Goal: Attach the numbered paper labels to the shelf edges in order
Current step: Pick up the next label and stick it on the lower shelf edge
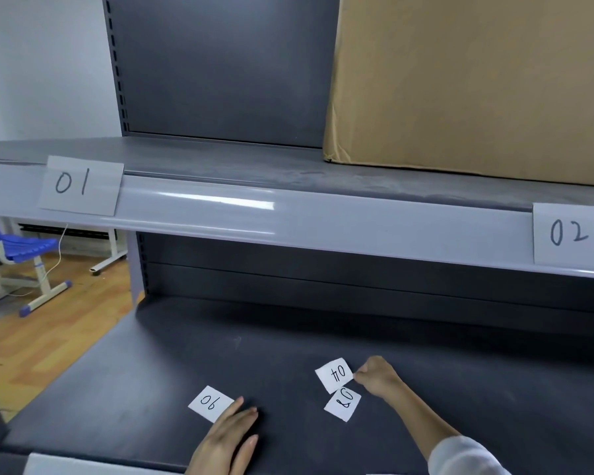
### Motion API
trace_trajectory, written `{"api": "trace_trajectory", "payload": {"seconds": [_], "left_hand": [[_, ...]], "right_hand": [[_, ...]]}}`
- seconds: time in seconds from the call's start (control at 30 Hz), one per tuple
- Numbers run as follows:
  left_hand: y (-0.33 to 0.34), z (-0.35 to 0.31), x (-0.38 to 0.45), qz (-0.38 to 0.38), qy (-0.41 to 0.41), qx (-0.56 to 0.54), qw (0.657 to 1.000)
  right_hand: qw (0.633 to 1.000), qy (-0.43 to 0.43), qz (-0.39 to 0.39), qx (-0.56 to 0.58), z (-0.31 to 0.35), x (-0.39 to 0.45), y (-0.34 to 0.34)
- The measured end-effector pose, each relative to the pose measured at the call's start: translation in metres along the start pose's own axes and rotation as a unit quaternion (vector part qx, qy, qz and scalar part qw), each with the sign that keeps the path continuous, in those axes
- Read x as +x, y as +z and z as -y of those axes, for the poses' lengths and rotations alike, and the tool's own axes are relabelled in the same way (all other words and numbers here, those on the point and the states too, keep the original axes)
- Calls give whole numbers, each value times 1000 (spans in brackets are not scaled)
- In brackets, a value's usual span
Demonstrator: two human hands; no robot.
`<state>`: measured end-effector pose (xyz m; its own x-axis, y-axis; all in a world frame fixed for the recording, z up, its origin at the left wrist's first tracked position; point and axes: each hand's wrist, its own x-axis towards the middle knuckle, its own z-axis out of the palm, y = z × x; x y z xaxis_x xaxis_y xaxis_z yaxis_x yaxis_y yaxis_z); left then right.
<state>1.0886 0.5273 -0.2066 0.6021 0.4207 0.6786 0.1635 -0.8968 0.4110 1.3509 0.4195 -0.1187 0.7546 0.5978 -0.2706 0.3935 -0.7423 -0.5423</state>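
On the upper shelf's pale front edge [288, 221], label 01 [79, 185] is stuck at the left and label 02 [571, 233] at the right. Three loose white labels lie on the dark lower shelf [151, 371]. My right hand [374, 377] pinches the right edge of label 04 [335, 373], which overlaps the label marked 08 [343, 402] just below it. My left hand [228, 437] rests flat, fingers spread, with its fingertips touching the edge of label 06 [210, 402]. It holds nothing.
A large cardboard box [477, 84] stands on the upper shelf at the right. Left of the shelving unit, a blue chair [18, 252] and a white cable sit on the wooden floor. A pale strip shows at the lower shelf's front edge.
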Motion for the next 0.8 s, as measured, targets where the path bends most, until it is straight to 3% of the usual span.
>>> {"api": "trace_trajectory", "payload": {"seconds": [0.43, 0.8], "left_hand": [[-6, -7, 0, -2, 0, -10, 1000], [-7, -12, 0, -19, 4, -8, 1000]], "right_hand": [[983, -53, -81, 154, -4, -11, -4], [977, -99, -45, 184, -1, -26, -9]]}}
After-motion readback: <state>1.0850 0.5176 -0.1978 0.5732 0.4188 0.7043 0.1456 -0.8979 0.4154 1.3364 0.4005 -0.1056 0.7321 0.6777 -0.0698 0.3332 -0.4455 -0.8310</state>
